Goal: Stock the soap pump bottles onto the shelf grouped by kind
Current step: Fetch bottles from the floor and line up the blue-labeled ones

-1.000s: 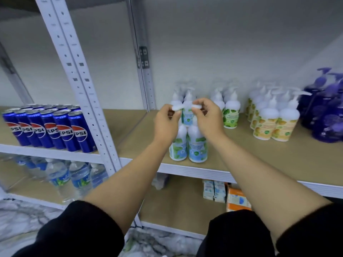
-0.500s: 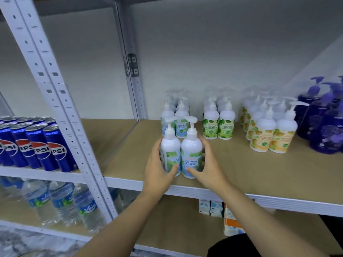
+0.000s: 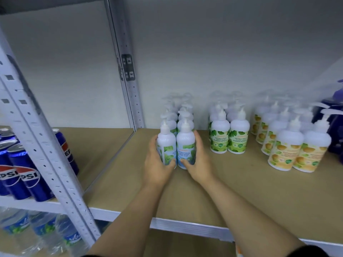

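Two white cool-mint pump bottles with blue-green labels stand side by side on the tan shelf board. My left hand wraps the left mint bottle. My right hand wraps the right mint bottle. Both bottles touch the front of the mint row that runs to the back wall. Right of it stands a green-leaf label group, then a yellow-label group, then purple bottles at the frame's right edge.
A perforated white upright divides this bay from the left bay, where blue Pepsi cans stand. Water bottles fill the lower left shelf. The shelf's white front rail runs under my forearms.
My hands dropped from the pump heads to the bodies of the two front mint bottles and slid them back from the shelf's front against the mint row. The camera moved closer.
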